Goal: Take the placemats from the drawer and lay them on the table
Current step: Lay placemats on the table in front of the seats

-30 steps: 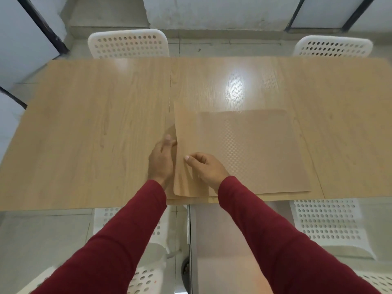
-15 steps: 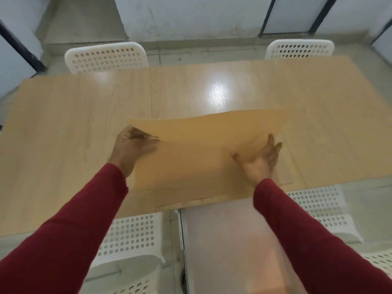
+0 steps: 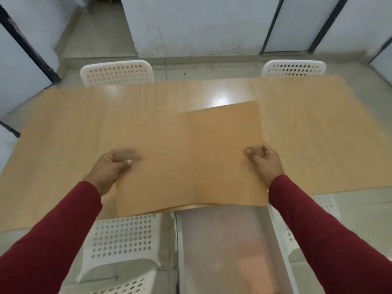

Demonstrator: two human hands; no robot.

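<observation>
Holding: both hands pinch one tan placemat (image 3: 186,158) by its short edges, raised just above the table (image 3: 63,132).
Left hand: the left hand (image 3: 110,168) is clamped on the left edge, thumb on top and fingers hidden beneath; motion blur smears the thumb.
Right hand: the right hand (image 3: 265,160) is clamped on the right edge, thumb on top near the middle of that side.
Placemat: it sags into a shallow fold down its middle, the far right corner riding higher than the left, the near edge hanging over the table's front edge.
Beneath it: thin tan edges peek out under the near edge, likely more mats stacked there, though how many I cannot tell.
Table: pale wood, bare around the mat, a glare patch just beyond the far edge.
Chairs: two white perforated chairs (image 3: 116,73) stand at the far side, others tucked in near the person.
Step in hand: probably carrying the mat to a seat position.
Doing it well: draw the hands apart to take out the sag, keep it level, lower the far edge first, square it to the table edge before a chair.
</observation>
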